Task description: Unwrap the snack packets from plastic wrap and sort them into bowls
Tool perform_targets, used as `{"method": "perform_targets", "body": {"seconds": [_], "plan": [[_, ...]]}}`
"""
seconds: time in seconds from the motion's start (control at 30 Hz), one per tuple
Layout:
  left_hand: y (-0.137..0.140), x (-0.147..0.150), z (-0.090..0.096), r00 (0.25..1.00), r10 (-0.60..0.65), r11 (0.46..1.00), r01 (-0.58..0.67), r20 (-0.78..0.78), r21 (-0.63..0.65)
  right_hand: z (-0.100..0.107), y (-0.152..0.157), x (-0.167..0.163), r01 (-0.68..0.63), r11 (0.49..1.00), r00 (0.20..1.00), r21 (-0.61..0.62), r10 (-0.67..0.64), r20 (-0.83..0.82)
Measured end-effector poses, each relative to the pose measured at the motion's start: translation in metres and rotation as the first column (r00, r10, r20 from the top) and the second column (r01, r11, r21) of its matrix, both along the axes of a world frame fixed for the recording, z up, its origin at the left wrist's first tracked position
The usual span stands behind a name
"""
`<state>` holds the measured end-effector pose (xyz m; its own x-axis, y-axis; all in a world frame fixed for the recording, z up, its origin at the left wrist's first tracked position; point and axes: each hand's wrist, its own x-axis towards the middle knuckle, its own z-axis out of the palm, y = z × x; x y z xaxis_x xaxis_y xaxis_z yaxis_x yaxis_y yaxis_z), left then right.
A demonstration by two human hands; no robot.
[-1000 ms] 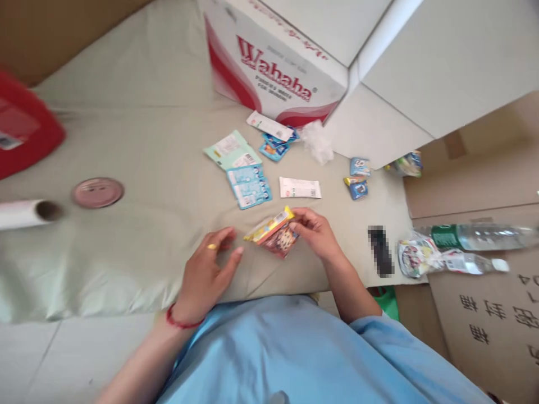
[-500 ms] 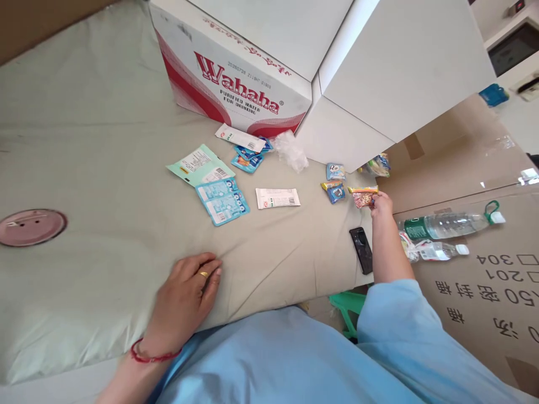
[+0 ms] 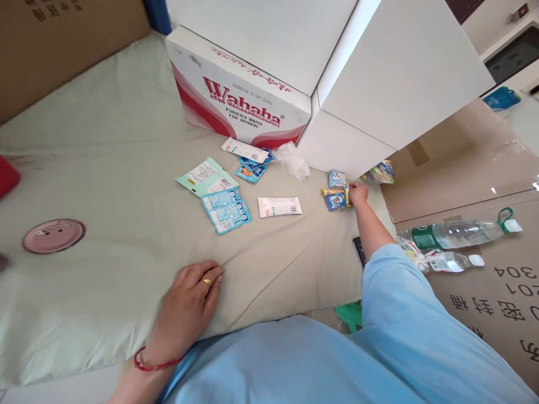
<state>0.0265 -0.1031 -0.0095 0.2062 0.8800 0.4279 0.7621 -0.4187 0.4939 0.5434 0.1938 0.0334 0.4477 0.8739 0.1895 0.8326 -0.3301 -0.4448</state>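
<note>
My right hand (image 3: 359, 194) reaches to the far right of the bed-like surface. Its fingers are closed on a small snack packet (image 3: 347, 195), of which only a yellow edge shows. Right beside it lie a blue-and-yellow snack packet (image 3: 336, 201) and a light-blue packet (image 3: 337, 179). My left hand (image 3: 191, 300), with a ring and a red bracelet, lies palm down on the cloth (image 3: 269, 258) near the front edge, holding nothing. Beyond it are a white sachet (image 3: 279, 206), a blue blister-like pack (image 3: 226, 210) and a pale green packet (image 3: 207, 177).
A Wahaha water carton (image 3: 240, 95) stands at the back against white cabinets (image 3: 357, 84). Before it lie another white sachet (image 3: 244, 150), blue packets (image 3: 251, 173) and crumpled clear plastic (image 3: 292, 161). A phone (image 3: 359, 251) is partly behind my right arm. Bottles (image 3: 463, 231) lie at the right.
My right hand has moved left with the snack packet, bringing it against the blue-and-yellow one. My arm now covers most of the phone. My left hand stays on the cloth; the view has shifted slightly.
</note>
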Motion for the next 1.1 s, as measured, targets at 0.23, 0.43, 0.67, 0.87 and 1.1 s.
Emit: {"method": "perform_targets", "body": {"seconds": [0.23, 0.43, 0.67, 0.87, 1.1], "plan": [[0.000, 0.001, 0.002, 0.999, 0.000, 1.000, 0.001, 0.038, -0.026, 0.022, -0.002, -0.017, 0.010, 0.975, 0.992, 0.223, -0.038, 0.124], [-0.002, 0.001, 0.001, 0.999, 0.006, 0.999, -0.004, 0.046, -0.039, 0.029, 0.012, -0.098, -0.442, 0.861, 0.889, 0.251, 0.382, 0.254], [-0.003, 0.002, -0.001, 0.999, 0.011, 0.998, -0.008, 0.052, -0.055, 0.023, 0.012, -0.208, -0.699, 0.714, 0.625, -0.019, 0.625, 0.468], [-0.004, 0.002, 0.002, 0.994, 0.031, 0.992, -0.018, 0.100, -0.127, 0.042, -0.006, -0.229, -0.582, 0.768, 0.813, 0.267, 0.551, 0.190], [-0.004, 0.001, 0.008, 0.975, 0.059, 0.981, -0.017, 0.215, -0.194, 0.037, -0.103, -0.240, -0.208, 0.867, 0.288, 0.453, 0.497, -0.819]]}}
